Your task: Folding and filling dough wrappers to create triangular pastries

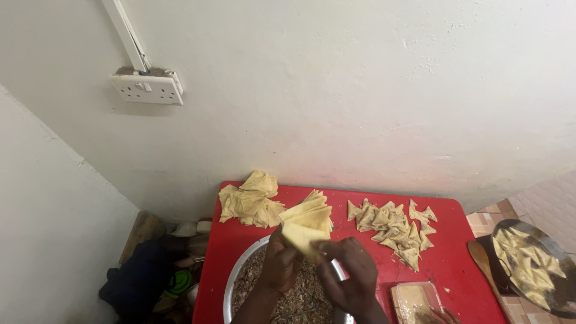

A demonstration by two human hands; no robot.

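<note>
Head view: filling bowl (240, 273) half hidden behind left hand (280, 264), right hand (351, 276)

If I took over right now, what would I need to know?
Left hand and right hand together hold one pale folded pastry sheet above the round metal bowl of minced filling.
Done: a heap of small folded triangle pastries on the red table, more on the dark round pan.
Left: the pile of unfilled pastry sheets.
</note>
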